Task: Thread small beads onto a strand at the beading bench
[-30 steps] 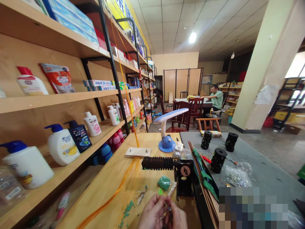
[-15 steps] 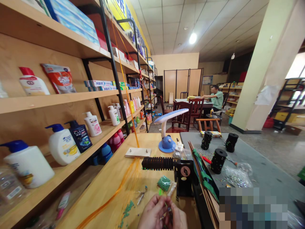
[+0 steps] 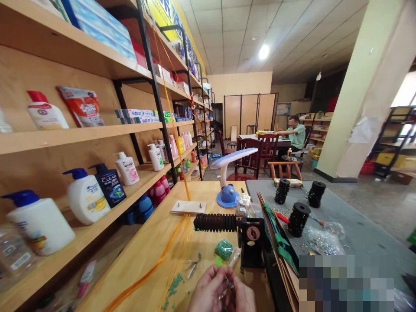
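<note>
Head view shows your left hand [image 3: 208, 292] and right hand [image 3: 244, 297] pressed together at the near edge of the pale wooden surface [image 3: 156, 247], fingers closed around a tiny dark beaded piece [image 3: 229, 286] on a thin thread. It is very small and light, and I judge it slippery and easy to drop, so pinch it with your fingertips close to the beads, not on the loose thread. Just beyond your hands lie a small green bag of beads [image 3: 223, 249] and scattered green beads [image 3: 173, 284]. Long orange strands [image 3: 162, 260] run to the left.
</note>
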`<state>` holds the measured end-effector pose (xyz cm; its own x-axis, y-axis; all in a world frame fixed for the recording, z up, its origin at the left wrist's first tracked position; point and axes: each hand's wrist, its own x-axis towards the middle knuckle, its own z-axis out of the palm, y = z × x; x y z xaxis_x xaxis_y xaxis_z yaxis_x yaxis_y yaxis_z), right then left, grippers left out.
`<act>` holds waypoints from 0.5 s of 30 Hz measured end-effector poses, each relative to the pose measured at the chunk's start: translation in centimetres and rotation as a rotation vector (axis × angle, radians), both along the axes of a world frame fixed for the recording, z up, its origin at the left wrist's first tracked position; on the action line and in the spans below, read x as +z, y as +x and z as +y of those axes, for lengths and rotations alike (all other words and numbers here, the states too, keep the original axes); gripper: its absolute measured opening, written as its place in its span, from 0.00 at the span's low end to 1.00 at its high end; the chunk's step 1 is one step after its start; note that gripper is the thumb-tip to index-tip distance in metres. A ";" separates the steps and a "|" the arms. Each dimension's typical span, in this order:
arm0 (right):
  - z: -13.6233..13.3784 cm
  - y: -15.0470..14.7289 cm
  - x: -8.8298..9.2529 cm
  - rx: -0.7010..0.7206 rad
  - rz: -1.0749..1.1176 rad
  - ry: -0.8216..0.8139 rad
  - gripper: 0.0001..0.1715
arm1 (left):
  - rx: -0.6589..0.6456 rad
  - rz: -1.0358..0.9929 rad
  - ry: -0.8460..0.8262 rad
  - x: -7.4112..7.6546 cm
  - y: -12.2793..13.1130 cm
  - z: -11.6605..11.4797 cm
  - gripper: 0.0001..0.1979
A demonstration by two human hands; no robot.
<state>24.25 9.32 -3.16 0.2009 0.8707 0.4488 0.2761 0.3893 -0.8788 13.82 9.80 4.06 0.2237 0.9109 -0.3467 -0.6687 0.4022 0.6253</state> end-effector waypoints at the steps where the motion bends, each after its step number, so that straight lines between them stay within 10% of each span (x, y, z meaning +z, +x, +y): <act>1: 0.0 0.0 -0.2 0.001 -0.005 0.003 0.32 | 0.000 -0.002 -0.005 0.1 0.0 0.0 0.18; 15: 0.1 0.0 -0.3 0.010 -0.056 0.015 0.28 | -0.005 -0.020 -0.020 0.4 0.1 0.0 0.18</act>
<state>24.25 9.43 -3.48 0.1662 0.8656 0.4724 0.3205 0.4056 -0.8560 13.91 9.81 4.49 0.2348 0.9028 -0.3604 -0.6789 0.4176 0.6039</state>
